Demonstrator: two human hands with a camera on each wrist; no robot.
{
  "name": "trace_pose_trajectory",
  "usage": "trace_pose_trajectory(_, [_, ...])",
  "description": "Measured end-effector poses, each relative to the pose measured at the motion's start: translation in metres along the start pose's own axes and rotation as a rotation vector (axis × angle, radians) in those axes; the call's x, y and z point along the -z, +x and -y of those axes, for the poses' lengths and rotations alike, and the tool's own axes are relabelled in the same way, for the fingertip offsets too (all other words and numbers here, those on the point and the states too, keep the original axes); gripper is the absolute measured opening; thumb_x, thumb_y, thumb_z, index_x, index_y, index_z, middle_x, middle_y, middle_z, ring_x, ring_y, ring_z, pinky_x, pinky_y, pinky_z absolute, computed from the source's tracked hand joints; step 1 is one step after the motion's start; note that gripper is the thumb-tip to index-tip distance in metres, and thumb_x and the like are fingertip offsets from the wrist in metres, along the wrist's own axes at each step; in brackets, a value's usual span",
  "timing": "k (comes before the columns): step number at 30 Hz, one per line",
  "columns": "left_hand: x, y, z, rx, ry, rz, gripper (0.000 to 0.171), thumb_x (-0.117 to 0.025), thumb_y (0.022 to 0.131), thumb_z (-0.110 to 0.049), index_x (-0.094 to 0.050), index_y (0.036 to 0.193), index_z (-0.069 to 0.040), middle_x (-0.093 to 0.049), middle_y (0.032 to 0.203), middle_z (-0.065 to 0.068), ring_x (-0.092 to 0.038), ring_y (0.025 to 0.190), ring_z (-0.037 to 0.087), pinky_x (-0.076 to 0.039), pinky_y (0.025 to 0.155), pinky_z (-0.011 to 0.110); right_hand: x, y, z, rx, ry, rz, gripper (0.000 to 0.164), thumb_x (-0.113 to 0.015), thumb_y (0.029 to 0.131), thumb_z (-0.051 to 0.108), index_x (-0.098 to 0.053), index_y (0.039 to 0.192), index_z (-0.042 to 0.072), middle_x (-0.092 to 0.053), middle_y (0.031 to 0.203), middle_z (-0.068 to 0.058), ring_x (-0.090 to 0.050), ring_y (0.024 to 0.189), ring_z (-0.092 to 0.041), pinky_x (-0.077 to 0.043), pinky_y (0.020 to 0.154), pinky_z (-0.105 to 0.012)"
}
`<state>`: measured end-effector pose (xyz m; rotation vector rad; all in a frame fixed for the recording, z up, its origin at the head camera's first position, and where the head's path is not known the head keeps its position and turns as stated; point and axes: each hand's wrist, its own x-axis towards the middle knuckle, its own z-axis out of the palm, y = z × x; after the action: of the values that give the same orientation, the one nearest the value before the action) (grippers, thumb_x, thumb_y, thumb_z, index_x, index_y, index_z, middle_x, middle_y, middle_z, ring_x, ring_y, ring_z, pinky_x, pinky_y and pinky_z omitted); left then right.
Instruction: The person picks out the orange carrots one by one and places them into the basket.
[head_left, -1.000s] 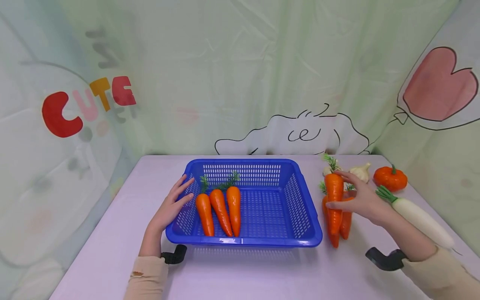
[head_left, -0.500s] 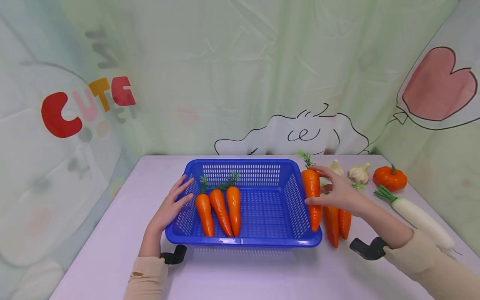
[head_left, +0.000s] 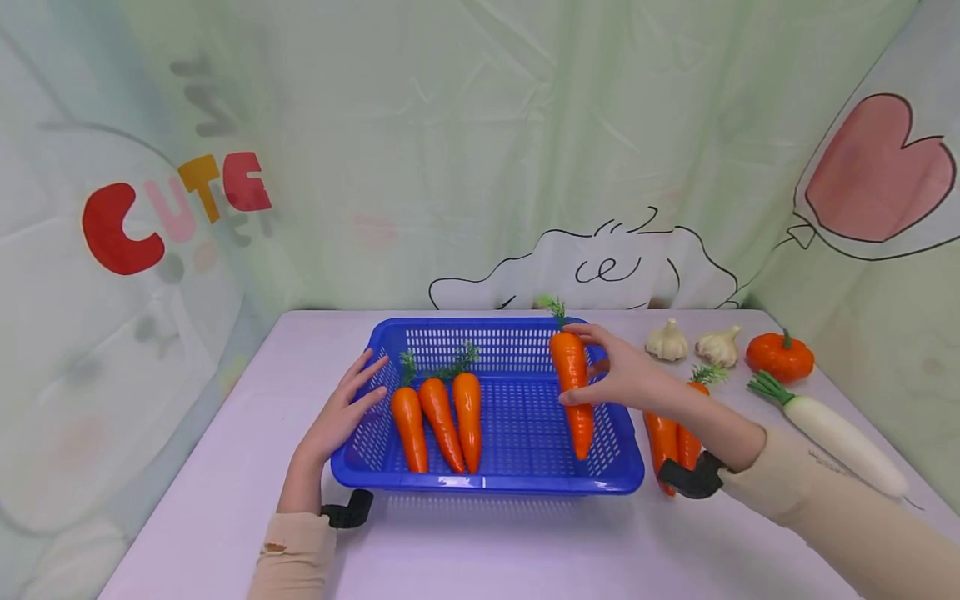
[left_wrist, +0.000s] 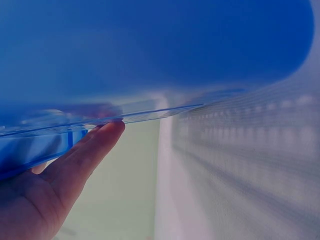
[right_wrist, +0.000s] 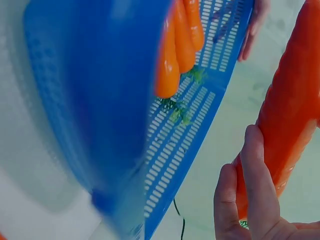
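My right hand (head_left: 626, 371) holds an orange carrot (head_left: 572, 375) with a green leafy top, thumb on its near side and fingers at its upper end. This carrot hangs above the right part of a blue slotted plastic basket (head_left: 525, 482). In the right wrist view, fingers (right_wrist: 261, 187) press against the carrot's side. My left hand (head_left: 337, 421) rests at the basket's left rim with its fingers extended; the left wrist view has a fingertip (left_wrist: 115, 129) touching the blue wall. Three carrots (head_left: 441, 423) lie side by side in the basket's left half.
Right of the basket lie two more carrots (head_left: 662, 442), partly hidden by my right forearm. Behind them are two garlic bulbs (head_left: 667, 341) and a small orange pumpkin (head_left: 780, 358). A white radish (head_left: 843, 437) lies at the far right. A printed curtain (head_left: 487, 167) hangs behind the table.
My right hand has carried the carrot left, from over the other loose carrots, across the basket's right rim, to above its inside. My left hand and the basket have stayed still.
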<state>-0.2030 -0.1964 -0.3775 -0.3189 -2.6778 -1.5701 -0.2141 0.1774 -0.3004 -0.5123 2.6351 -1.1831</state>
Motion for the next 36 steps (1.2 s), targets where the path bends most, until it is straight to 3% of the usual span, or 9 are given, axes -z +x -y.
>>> trace_pose_trajectory(3, [-0.001, 0.005, 0.014, -0.012, 0.012, -0.006, 0.051, -0.048, 0.093, -0.03, -0.036, 0.142, -0.017, -0.01, 0.153, 0.008, -0.007, 0.137, 0.035, -0.012, 0.099, 0.068, -0.004, 0.007, 0.005, 0.006, -0.009, 0.008, 0.09, -0.078, 0.071, 0.028, -0.025, 0.141, 0.008, -0.033, 0.135, -0.025, -0.053, 0.1, -0.037, -0.054, 0.069, -0.037])
trace_pose_trajectory(7, [-0.002, 0.006, 0.019, -0.005, -0.006, -0.014, 0.051, -0.049, 0.093, -0.03, -0.037, 0.141, -0.019, -0.011, 0.153, 0.004, -0.006, 0.138, 0.032, -0.01, 0.1, 0.066, -0.01, 0.017, 0.011, 0.007, 0.016, 0.034, 0.089, -0.077, 0.072, 0.025, -0.024, 0.14, 0.007, -0.032, 0.135, -0.025, -0.055, 0.096, -0.034, -0.054, 0.069, -0.036])
trace_pose_trajectory(13, [-0.002, 0.006, 0.019, -0.002, -0.003, -0.016, 0.051, -0.049, 0.093, -0.03, -0.037, 0.141, -0.019, -0.011, 0.153, 0.004, -0.007, 0.138, 0.033, -0.011, 0.1, 0.066, -0.022, 0.031, 0.018, 0.002, 0.105, 0.069, 0.087, -0.078, 0.072, 0.017, -0.025, 0.14, 0.005, -0.03, 0.134, -0.026, -0.056, 0.092, -0.032, -0.055, 0.067, -0.036])
trace_pose_trajectory(30, [-0.001, 0.006, 0.016, -0.002, -0.005, -0.005, 0.05, -0.048, 0.094, -0.029, -0.037, 0.141, -0.018, -0.01, 0.153, 0.005, -0.006, 0.138, 0.034, -0.011, 0.1, 0.066, -0.051, 0.066, 0.023, -0.026, 0.163, 0.085, 0.085, -0.077, 0.071, 0.009, -0.025, 0.138, 0.006, -0.033, 0.131, -0.024, -0.054, 0.098, -0.037, -0.055, 0.067, -0.038])
trace_pose_trajectory(36, [0.0, 0.0, -0.001, 0.006, -0.015, 0.001, 0.05, -0.048, 0.094, -0.021, -0.036, 0.141, -0.01, -0.009, 0.152, 0.012, -0.006, 0.137, 0.037, -0.01, 0.1, 0.067, -0.06, 0.075, 0.019, -0.03, 0.202, 0.094, 0.083, -0.077, 0.07, 0.007, -0.026, 0.136, 0.005, -0.034, 0.13, -0.025, -0.055, 0.096, -0.036, -0.055, 0.066, -0.038])
